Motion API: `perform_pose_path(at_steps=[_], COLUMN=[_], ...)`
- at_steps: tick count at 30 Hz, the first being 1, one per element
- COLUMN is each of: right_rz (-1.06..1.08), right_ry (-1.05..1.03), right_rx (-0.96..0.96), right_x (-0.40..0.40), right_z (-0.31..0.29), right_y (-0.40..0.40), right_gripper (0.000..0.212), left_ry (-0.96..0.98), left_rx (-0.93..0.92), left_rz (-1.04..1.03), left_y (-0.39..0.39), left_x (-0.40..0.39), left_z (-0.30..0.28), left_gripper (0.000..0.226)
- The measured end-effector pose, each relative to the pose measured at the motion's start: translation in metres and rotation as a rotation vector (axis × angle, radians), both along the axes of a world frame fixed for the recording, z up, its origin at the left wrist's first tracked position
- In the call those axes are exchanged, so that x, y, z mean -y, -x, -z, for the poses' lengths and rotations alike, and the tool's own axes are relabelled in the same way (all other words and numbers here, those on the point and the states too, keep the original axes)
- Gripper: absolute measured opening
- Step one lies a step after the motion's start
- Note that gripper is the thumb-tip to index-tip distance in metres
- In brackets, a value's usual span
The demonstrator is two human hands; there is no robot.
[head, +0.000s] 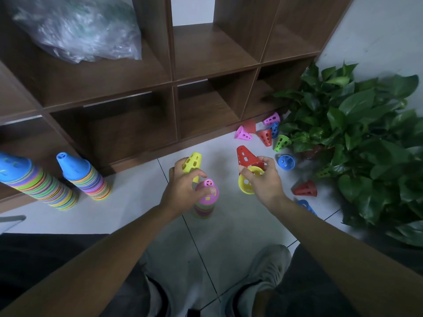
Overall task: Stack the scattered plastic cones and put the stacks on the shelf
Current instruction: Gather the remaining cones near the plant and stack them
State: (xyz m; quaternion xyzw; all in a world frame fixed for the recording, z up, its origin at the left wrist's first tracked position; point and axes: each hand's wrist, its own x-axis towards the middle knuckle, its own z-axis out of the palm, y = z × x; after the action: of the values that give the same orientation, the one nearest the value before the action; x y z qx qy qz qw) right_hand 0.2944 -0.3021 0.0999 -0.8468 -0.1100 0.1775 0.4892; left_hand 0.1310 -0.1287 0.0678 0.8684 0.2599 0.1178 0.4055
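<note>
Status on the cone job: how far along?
Partly done. Two tall stacks stand on the floor by the shelf, not yet on it. A short pink-topped stack is being built: the left hand holds a yellow cone, the right hand a red and a yellow one. Loose cones remain by the plant.

Pale tiled floor (137, 209) carries two tall cone stacks (85, 179) at nine o'clock, a short pink-topped stack (206, 200) at centre, loose cones (265, 135) toward two o'clock beside a leafy plant (357, 143).
</note>
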Motion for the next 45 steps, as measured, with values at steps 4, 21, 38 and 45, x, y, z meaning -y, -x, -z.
perform_pose_path(at_steps=[4, 21, 38, 45], right_rz=[-0.006, -0.045, -0.248, -0.367], right_ry=[-0.006, -0.058, -0.16, -0.194], right_rx=[0.0, -0.077, -0.188, -0.212], right_x=[0.0, 0.0, -0.005, -0.018], right_z=[0.005, 0.002, -0.035, -0.05], right_y=[-0.002, 0.001, 0.017, 0.026], right_gripper=[0.065, 0.062, 0.051, 0.049], left_ry=[0.06, 0.407, 0.389, 0.797], left_rx=[0.04, 0.187, 0.127, 0.231], left_rz=[-0.036, -0.063, -0.071, -0.146], left_y=[-0.003, -0.024, -0.032, -0.047], left_x=[-0.009, -0.002, 0.002, 0.012], left_z=[0.01, -0.025, -0.047, -0.069], left_gripper=[0.041, 0.09, 0.056, 0.031])
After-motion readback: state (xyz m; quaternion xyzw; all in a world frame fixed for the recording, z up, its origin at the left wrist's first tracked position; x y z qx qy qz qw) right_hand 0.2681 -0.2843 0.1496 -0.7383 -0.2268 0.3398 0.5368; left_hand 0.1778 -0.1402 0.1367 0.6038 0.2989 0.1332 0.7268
